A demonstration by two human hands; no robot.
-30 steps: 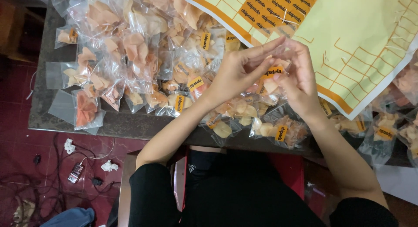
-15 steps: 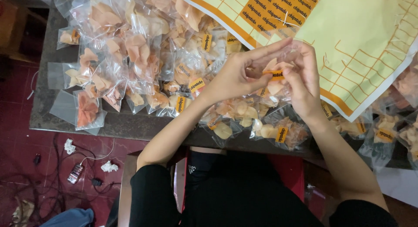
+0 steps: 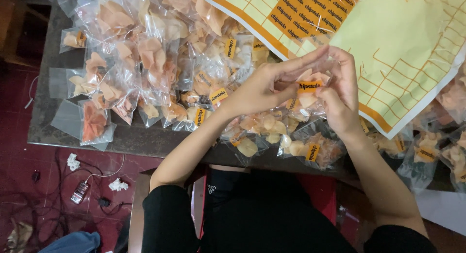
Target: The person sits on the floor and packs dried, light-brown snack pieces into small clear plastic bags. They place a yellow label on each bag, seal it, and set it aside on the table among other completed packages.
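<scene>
Both my hands meet above the table's front edge around one small clear bag of chips [image 3: 308,87] that carries an orange label. My left hand [image 3: 262,85] pinches the bag from the left, fingers stretched out over its top. My right hand [image 3: 342,95] grips the bag's right side, fingers curled around it. More filled bags [image 3: 272,131] lie directly beneath my hands.
A heap of clear chip bags [image 3: 145,63] covers the dark table [image 3: 63,131] to the left. A large yellow-and-orange sheet [image 3: 403,44] lies at the back right, with more bags [image 3: 437,151] at its right. Cables and paper scraps [image 3: 92,185] litter the red floor.
My hands have stayed together on the small bag, shifting slightly as my fingers work its top. The piles on the table have not moved.
</scene>
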